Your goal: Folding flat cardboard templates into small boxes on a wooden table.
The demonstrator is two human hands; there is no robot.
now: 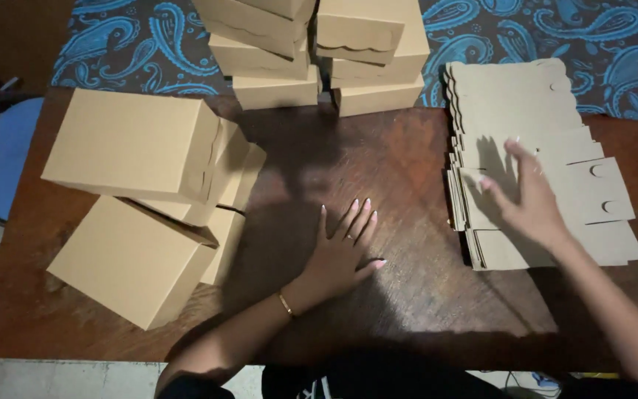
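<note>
worktop (407, 148) of dark wood runs wide, with bare room at its middle and along its near edge. left of that middle, assembled cardboard boxes (134, 148) lean stacked, near the left edge; behind it, two more box stacks (319, 52) crowd the far edge. right of it lies the pile of flat box blanks (540, 118). the left hand (341, 255) rests flat on the middle, grip open, fingers spread. the right hand (529, 199) hovers over the blanks, grip open, holding nothing.

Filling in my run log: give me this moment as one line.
left hand: flat on wooden table, empty | right hand: open over stack of flat cardboard box blanks | folded cardboard boxes: stacked left and rear
</note>
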